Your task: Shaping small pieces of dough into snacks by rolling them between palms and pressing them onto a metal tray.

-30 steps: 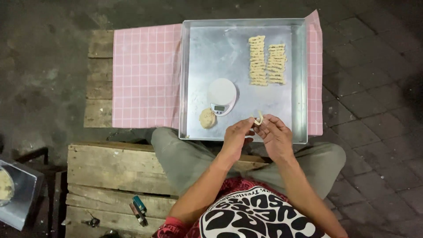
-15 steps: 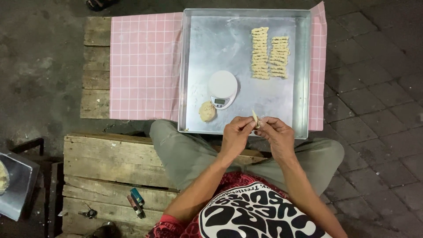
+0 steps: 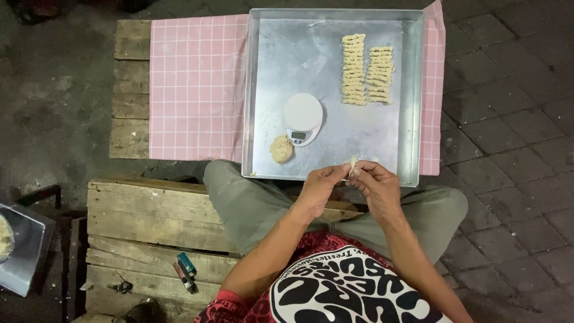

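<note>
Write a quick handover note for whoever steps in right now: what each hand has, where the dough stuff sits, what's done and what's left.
Left hand and right hand: both pinch one small dough piece between fingertips, over the tray's near edge.
Dough lump: in the tray, beside the white scale.
Done: two rows of shaped strips at the tray's far right.
Left: the piece in hand is not yet laid down; the lump remains to be portioned.
Tray sits on a pink checked cloth.

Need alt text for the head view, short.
Both hands, left hand and right hand, pinch a small piece of dough over the near edge of a metal tray. The tray holds a white scale, a dough ball and two rows of shaped pieces.
</note>
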